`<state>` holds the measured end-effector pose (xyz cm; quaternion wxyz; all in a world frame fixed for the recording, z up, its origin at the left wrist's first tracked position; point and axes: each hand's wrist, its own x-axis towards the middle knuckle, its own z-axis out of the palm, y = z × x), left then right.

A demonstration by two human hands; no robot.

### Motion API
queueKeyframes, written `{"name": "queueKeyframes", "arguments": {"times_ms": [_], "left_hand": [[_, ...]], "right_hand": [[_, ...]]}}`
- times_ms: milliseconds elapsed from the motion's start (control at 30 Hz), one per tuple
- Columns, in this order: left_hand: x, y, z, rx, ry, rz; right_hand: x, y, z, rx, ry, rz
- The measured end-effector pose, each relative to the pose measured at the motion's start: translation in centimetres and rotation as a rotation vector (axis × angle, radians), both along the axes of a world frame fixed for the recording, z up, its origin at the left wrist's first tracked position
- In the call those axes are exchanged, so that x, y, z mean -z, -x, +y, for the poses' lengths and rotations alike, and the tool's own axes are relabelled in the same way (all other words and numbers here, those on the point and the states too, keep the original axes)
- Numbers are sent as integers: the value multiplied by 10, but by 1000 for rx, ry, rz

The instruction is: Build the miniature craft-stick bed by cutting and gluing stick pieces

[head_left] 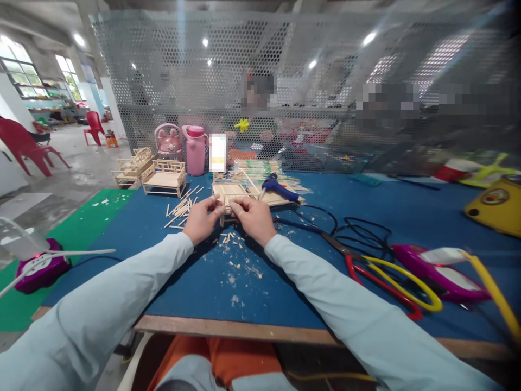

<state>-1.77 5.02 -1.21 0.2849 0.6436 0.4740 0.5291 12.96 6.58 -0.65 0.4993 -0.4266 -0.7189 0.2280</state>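
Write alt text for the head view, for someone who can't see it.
A person's left hand and right hand pinch the near edge of a small wooden model on a blue table. Loose sticks and a little wooden bench sit to its left, a blue glue gun to its right. Farther right lie scissors; a pink jug stands behind.

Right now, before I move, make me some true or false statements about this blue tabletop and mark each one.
1. The left hand and right hand both touch the small, pale, slatted wooden piece. True.
2. The pink, handled flask stands right of the blue glue gun. False: it stands to its left.
3. Loose, thin, pale wooden sticks lie left of the slatted piece. True.
4. The scissors with one red and one yellow handle are in the right hand. False: they lie on the blue tabletop.
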Motion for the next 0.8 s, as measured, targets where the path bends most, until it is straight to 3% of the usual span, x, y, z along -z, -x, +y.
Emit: {"name": "queueKeyframes", "arguments": {"times_ms": [167, 333, 500, 667, 800], "left_hand": [[-7, 10, 3, 228, 271, -387], [-13, 12, 0, 188, 386, -558], [-12, 5, -2, 66, 327, -543], [-8, 10, 4, -165, 80, -459], [-13, 21, 8, -172, 42, -420]], "right_hand": [[0, 0, 0, -1, 0, -4], [1, -1, -1, 14, 1, -14], [2, -3, -2, -6, 26, -18], [2, -7, -4, 19, 32, -3], [-4, -18, -10, 54, -29, -12]]}}
